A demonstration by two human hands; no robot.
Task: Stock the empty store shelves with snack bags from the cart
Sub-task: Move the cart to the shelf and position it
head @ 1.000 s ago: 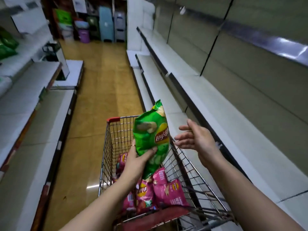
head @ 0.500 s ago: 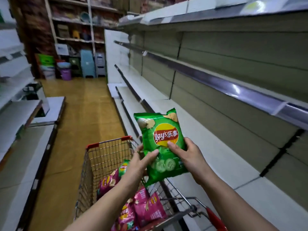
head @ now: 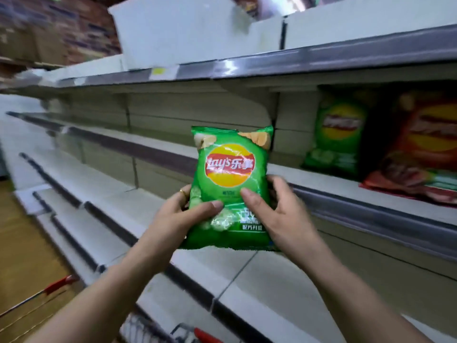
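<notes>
Stocking has barely begun: a shelved green bag (head: 338,134) and a red bag (head: 425,149) stand on the shelf (head: 321,180) at 3 o'clock. The left hand (head: 183,219) and right hand (head: 279,214) both grasp the green snack bag (head: 230,169), upright before it. The long shelves (head: 74,169) toward 9 o'clock are bare.

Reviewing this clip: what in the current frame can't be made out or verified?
All in the head view:
- Cart: cut off by the bottom edge, so its contents are out of sight.
- Red bag on the shelf: motion-blurred and cut by the right edge; print unreadable.
- Shelved green bag: blurred; small print unreadable.
- Held green bag: the left hand and right hand cover its lower sides; its back is hidden.
- Yellow shelf label: blurred, unreadable.
</notes>
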